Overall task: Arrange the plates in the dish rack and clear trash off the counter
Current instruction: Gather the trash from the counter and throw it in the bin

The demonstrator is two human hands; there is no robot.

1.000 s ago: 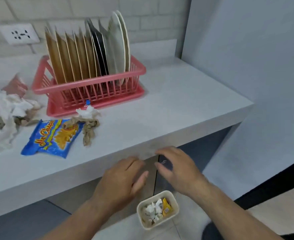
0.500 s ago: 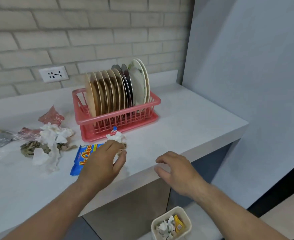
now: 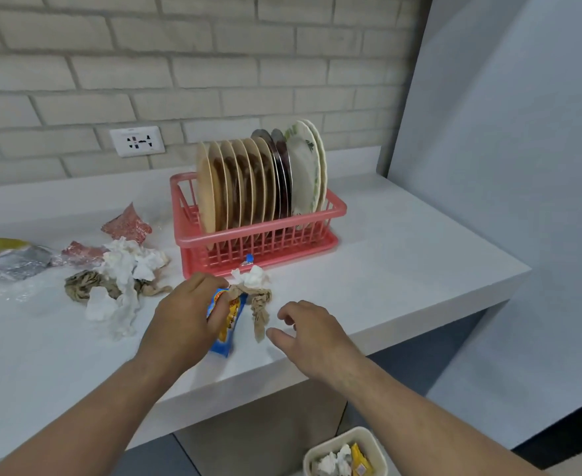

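A: Biggest first. We see the white counter (image 3: 402,269) under both hands, and the pink dish rack (image 3: 265,242) beyond the left hand (image 3: 183,324), plates (image 3: 258,180) standing upright in it.

B: Trash?

A: We've got a tissue-and-wrapper pile (image 3: 117,286) to the left of the left hand. That hand is clamped on the blue chip bag (image 3: 229,324). Twisted brown paper (image 3: 260,310) with a white tissue wad (image 3: 253,276) sits between the hands.

B: Right hand (image 3: 313,338)?

A: Fingers spread, holding nothing, just right of the brown paper. Small bin (image 3: 346,451) is below it, on the floor.
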